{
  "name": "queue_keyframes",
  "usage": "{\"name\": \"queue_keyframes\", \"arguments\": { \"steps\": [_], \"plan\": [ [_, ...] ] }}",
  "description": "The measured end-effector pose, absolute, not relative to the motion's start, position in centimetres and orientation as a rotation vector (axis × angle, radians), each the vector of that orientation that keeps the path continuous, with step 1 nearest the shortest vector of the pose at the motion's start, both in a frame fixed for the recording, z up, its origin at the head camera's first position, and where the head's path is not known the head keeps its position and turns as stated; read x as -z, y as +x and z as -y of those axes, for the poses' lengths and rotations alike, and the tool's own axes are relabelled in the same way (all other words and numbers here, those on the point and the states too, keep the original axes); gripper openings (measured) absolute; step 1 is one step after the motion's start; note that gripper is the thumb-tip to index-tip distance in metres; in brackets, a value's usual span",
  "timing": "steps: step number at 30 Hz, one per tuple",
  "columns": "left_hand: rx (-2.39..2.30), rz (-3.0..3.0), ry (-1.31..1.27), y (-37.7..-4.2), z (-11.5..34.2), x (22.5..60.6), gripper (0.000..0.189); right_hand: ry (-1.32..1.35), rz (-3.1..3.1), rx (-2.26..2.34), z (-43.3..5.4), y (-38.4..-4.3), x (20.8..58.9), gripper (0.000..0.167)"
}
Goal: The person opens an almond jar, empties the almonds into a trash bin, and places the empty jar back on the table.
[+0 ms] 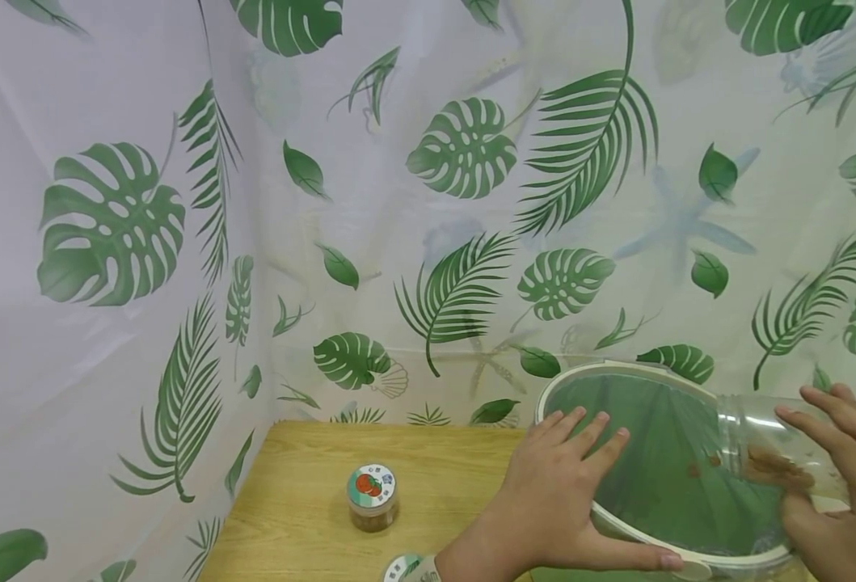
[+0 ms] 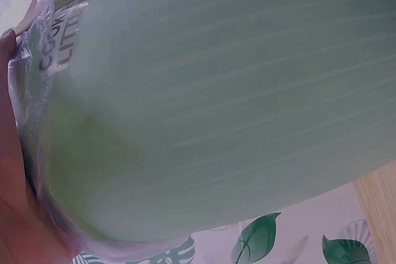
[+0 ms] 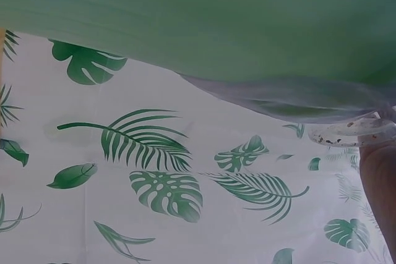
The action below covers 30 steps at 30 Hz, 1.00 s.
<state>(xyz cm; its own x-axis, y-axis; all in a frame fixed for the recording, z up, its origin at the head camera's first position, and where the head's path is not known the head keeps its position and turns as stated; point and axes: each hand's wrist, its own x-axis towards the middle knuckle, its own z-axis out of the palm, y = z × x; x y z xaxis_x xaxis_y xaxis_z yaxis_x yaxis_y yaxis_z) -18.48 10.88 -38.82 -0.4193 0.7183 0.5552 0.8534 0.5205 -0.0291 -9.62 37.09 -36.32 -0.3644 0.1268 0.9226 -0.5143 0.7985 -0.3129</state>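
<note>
A green trash bin (image 2: 204, 109) with a pale rim ring (image 1: 649, 537) and a clear plastic liner stands at the right of the table. My left hand (image 1: 554, 493) rests across its rim, fingers spread over the opening and thumb along the front edge. My right hand (image 1: 845, 485) grips a clear plastic jar (image 1: 769, 436) lying nearly sideways, its mouth over the bin's right side. Brown bits (image 1: 777, 469) lie along the jar's lower wall. A few brown bits show inside the liner (image 1: 660, 461) below the mouth. In the right wrist view the jar (image 3: 340, 133) shows beside the bin's rim.
A small lidded jar (image 1: 373, 505) with a tomato picture on its lid stands on the wooden table (image 1: 304, 485) to the left. Another round lid (image 1: 401, 567) shows at the bottom edge, near my left wrist. Leaf-printed sheeting (image 1: 398, 202) rises behind and to the left.
</note>
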Motion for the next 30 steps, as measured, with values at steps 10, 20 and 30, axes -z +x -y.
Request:
{"name": "queue_keyframes", "arguments": {
  "steps": [10,20,30],
  "plan": [
    [0.327,2.264,-1.265,-18.34,-10.88,38.72,0.112,0.313,1.849,-0.654,-37.11,-9.5,35.97,0.063],
    [0.316,2.276,-1.273,-18.49,-10.93,38.72,0.11,0.326,1.858,-0.639,-37.28,-9.58,35.91,0.062],
    [0.322,2.266,-1.278,-18.49,-10.84,38.62,0.111,0.345,1.873,-0.599,-37.49,-9.7,36.02,0.065]
  ]
}}
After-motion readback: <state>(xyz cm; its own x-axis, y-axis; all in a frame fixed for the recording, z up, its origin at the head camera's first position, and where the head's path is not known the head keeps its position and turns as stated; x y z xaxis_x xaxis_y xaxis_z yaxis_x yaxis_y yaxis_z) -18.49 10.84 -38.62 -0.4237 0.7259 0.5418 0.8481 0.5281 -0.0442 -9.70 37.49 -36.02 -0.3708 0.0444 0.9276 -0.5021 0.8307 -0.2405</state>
